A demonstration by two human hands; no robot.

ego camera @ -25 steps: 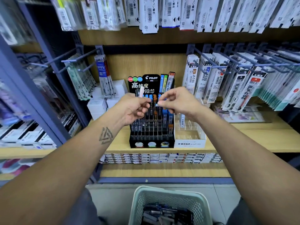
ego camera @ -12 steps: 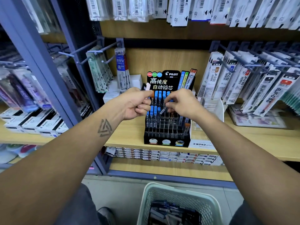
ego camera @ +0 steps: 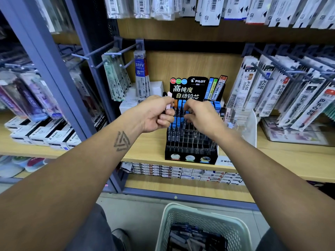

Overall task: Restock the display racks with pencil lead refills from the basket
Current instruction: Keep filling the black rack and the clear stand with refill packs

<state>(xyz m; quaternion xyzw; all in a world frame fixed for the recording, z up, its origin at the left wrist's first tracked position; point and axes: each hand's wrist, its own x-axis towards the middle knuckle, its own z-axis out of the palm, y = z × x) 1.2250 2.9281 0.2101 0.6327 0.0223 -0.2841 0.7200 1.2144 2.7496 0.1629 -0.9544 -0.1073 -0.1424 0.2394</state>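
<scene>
A black Pilot display rack (ego camera: 190,151) with many small slots stands on the wooden shelf (ego camera: 145,151); blue-capped lead refills (ego camera: 178,105) fill its back rows. My left hand (ego camera: 154,115) grips a small bunch of refills, with one pink-capped refill (ego camera: 169,98) sticking up, just left of the rack's top. My right hand (ego camera: 201,116) hovers over the rack's middle rows, fingertips pinching a thin refill tube (ego camera: 184,124) that points down into the slots. A pale green basket (ego camera: 204,213) on the floor below holds more dark refill packs (ego camera: 195,238).
A clear acrylic MONO stand (ego camera: 244,124) sits right of the rack. Hooks with hanging pen refill packs (ego camera: 282,91) jut out at right and left (ego camera: 116,77). Small white boxes (ego camera: 43,134) line the left shelf. A blue-grey upright post (ego camera: 54,73) divides the shelving.
My right hand has taken a refill from beside the left hand and lowered it onto the rack's slots. The view has shifted left and closer; the left hand keeps its bunch.
</scene>
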